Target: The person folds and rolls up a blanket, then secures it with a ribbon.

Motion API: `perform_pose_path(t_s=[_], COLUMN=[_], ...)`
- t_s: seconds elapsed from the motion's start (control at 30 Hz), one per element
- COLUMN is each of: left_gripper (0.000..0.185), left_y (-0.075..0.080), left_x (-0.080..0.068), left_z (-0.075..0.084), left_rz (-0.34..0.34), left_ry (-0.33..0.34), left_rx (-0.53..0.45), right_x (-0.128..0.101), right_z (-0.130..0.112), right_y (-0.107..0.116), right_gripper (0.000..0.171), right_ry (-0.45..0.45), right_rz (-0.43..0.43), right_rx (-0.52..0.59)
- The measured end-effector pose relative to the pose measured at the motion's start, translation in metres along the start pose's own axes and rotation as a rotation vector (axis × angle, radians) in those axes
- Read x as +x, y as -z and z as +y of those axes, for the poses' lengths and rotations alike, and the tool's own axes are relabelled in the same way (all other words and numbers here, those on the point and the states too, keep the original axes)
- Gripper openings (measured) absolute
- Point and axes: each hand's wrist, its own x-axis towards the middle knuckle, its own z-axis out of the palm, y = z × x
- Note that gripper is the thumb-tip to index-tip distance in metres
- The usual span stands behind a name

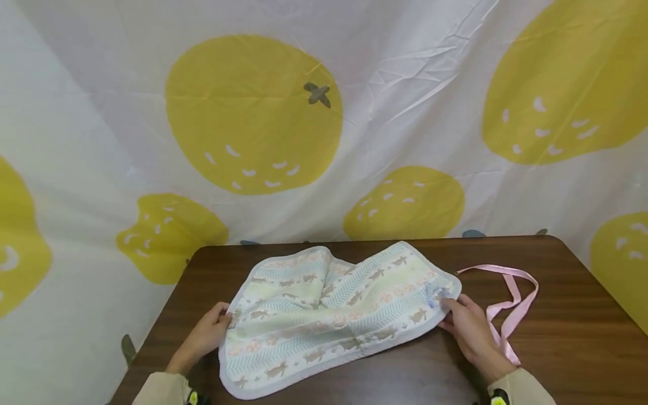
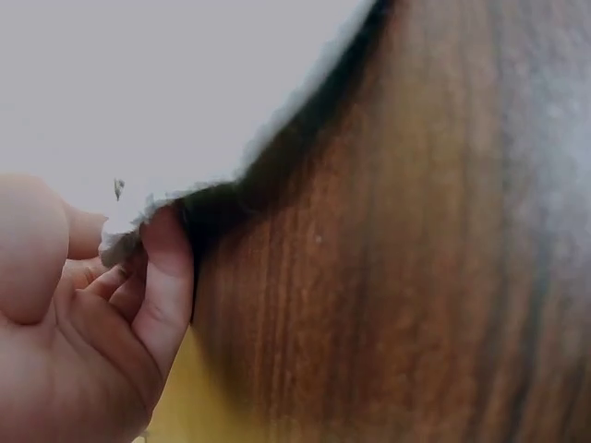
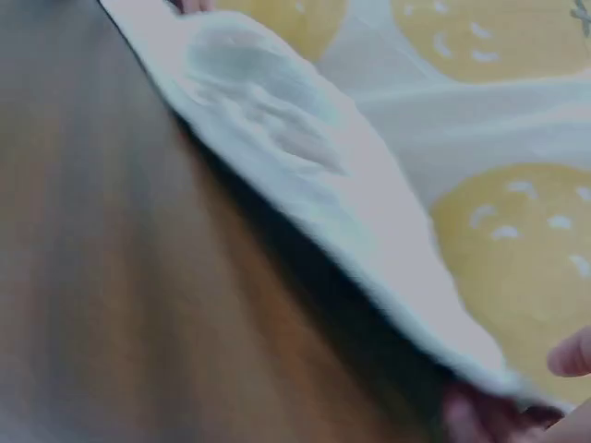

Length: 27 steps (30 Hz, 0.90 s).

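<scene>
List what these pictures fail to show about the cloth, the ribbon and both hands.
- Left hand: head view, fingertips hidden under the cloth edge.
- Right hand: right wrist view, only blurred fingertips at the lower edge.
- Ribbon: head view, near end passes behind the right hand.
- Cloth underside: hidden against the table.
- Cloth print: blurred in both wrist views.
</scene>
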Motion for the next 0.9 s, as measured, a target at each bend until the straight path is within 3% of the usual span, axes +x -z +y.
perform_pose_path(t_s=[0.2,0.33,0.57,0.73,0.9], left_gripper=[0.034,0.040,0.053,0.055,0.052], left_y=[-0.002,-0.001,0.001,-0.001,-0.001], left_x=[-0.005,-0.006,-0.006,-0.006,-0.008], left_z=[0.004,0.006,0.009,0.011,0.011], left_rz=[0.002,0.031,0.053,0.031,0.009], left_ry=[0.033,0.042,0.113,0.133,0.145], left_rx=[-0.043,-0.063,-0.091,-0.124,-0.140], right_x=[0.026,0.044,0.072,0.092,0.105], right_z=[-0.030,-0.049,-0.062,-0.063,-0.065], right_y=[0.021,0.025,0.010,0.002,-0.003], right_gripper=[0.057,0.058,0.054,0.050,0.051], right_ry=[0.054,0.075,0.102,0.147,0.170], right_rz=[0.042,-0.007,-0.151,-0.204,-0.225], right_rx=[-0.294,-0.416,-0.466,-0.474,-0.648])
